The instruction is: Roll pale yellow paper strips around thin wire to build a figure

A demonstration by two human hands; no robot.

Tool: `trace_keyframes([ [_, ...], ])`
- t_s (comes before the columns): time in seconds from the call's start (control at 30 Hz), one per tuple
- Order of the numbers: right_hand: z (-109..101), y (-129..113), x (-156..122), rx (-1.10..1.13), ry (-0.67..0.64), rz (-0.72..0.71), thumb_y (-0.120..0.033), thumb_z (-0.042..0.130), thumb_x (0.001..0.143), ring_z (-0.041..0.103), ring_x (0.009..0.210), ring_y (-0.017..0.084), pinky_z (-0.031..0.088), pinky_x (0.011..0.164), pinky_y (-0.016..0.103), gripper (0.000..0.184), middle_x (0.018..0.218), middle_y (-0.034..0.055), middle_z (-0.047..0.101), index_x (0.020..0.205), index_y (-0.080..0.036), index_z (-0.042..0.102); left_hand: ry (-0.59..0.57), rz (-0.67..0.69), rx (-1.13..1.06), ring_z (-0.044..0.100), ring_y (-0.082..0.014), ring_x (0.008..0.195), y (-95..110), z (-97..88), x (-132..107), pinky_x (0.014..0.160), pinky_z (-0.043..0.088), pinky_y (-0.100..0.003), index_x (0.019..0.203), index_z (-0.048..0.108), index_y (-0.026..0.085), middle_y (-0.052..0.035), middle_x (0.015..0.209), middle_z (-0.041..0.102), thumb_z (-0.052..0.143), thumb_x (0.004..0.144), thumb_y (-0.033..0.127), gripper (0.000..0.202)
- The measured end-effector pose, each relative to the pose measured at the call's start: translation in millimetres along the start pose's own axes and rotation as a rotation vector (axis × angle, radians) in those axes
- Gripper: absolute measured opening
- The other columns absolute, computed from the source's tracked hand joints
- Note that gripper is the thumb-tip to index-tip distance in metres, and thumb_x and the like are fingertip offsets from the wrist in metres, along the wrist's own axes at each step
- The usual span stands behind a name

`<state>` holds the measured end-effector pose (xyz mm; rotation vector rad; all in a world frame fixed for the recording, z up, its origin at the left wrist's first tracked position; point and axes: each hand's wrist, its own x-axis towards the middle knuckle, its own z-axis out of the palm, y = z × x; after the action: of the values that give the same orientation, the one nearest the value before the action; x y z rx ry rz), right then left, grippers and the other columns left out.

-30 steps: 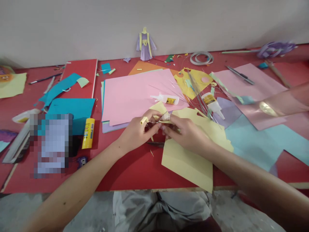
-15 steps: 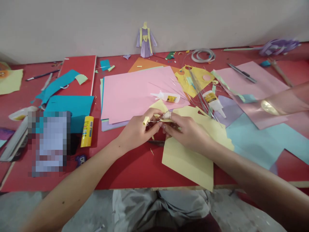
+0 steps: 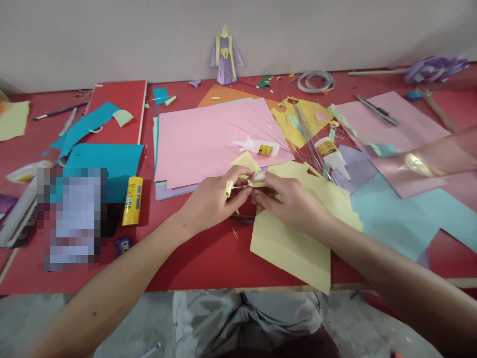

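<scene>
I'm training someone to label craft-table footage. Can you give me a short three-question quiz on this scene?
1. Multiple choice: the white glue bottle with its nozzle pointing left lies on A) a teal sheet, B) the pink sheet, C) a red board.
2. True or false: the paper doll lies flat.
3. Short answer: which hand holds the small yellow paper roll?
Key: 1 B. 2 False: it stands upright by the wall. 3 The left hand.
</scene>
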<state>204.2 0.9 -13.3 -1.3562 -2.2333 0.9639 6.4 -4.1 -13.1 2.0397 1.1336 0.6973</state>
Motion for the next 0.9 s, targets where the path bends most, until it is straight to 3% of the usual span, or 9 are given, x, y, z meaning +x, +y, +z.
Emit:
trace_keyframes([
  [0.6, 0.4, 1.5, 0.0, 0.01, 0.004, -0.005, -0.022, 0.052, 0.088, 0.061, 0.07, 0.016, 0.041, 0.061, 0.024, 0.012, 0.082, 0.0027, 0.068, 0.097, -0.019, 0.06, -0.033, -0.003, 0.109, 0.069, -0.0158, 0.084, 3.8, -1.6, -0.5, 0.068, 0.051, -0.023, 0.121, 0.046, 0.02, -0.0028, 0.101, 0.071, 0.05, 0.093, 0.028, 0.029],
  [0.9, 1.6, 2.8, 0.5, 0.006, 0.011, -0.028, -0.02, 0.053, 0.087, 0.06, 0.066, 0.015, 0.039, 0.058, 0.023, 0.009, 0.077, 0.0018, 0.066, 0.092, -0.018, 0.059, -0.038, -0.013, 0.137, 0.068, -0.0167, 0.086, 3.3, -1.6, -0.8, 0.071, 0.051, -0.024, 0.122, 0.045, 0.02, -0.0015, 0.099, 0.07, 0.05, 0.093, 0.028, 0.03],
])
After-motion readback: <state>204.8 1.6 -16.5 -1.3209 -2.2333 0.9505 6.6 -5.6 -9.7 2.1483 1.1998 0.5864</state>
